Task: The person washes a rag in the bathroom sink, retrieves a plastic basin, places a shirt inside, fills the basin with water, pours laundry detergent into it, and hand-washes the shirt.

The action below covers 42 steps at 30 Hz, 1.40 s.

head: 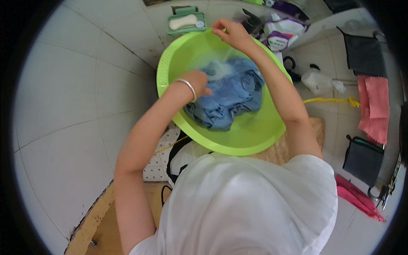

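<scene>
A lime-green plastic basin (pixel 245 140) stands before me with wet blue denim-like cloth (pixel 232 95) bunched inside it. Whitish splashing water (pixel 220 68) foams at the cloth's far side, and a faint stream seems to fall there. My left hand (pixel 198 83), with a silver bangle (pixel 188 87) at its wrist, is over the left part of the cloth. Its fingertips are blurred, so I cannot tell whether they grip it. Above the basin's far rim is my right hand (pixel 232 33), fingers bent; whether anything is in them is unclear.
Behind the basin, a green soap dish (pixel 186 31) holds a white soap bar (pixel 183 22). Purple-and-white product bags (pixel 282 33) lie at the back right. Pink towels (pixel 373 106) and dark pouches (pixel 363 161) hang at right. A tiled wall (pixel 67 95) rises at left.
</scene>
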Tool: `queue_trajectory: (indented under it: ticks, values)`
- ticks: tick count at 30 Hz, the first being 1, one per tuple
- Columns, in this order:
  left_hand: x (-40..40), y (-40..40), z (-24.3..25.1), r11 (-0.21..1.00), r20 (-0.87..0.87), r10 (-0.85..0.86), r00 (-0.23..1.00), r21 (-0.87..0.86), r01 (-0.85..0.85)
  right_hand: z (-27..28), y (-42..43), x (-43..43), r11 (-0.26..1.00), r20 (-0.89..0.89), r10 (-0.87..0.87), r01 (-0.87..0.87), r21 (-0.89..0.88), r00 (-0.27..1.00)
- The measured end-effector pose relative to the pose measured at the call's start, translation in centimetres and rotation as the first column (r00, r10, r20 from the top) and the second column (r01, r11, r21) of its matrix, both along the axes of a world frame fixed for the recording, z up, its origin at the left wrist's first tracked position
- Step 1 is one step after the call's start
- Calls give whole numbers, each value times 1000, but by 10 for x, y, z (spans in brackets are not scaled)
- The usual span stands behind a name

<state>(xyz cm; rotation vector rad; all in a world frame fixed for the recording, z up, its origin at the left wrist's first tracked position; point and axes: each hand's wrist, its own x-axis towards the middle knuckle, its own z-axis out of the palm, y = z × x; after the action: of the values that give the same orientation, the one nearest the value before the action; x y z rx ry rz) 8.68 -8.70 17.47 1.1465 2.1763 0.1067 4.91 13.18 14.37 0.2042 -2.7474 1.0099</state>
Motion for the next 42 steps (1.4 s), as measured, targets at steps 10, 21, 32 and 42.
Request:
queue_trajectory:
  ticks: [10,21,32,42]
  values:
    - [2,43,-38,917,-30,-195,980,-361,171,38,55,32,923,-302,-322,368,111,897]
    - [-9,26,-52,975,-102,-132,986,-192,110,10,33,36,868,-271,-381,442,224,884]
    - [4,32,-46,979,-147,-184,972,-110,169,-17,59,42,911,-181,-52,121,395,982]
    - [-8,9,24,861,18,201,979,473,-185,-59,94,147,952,521,26,-180,247,853]
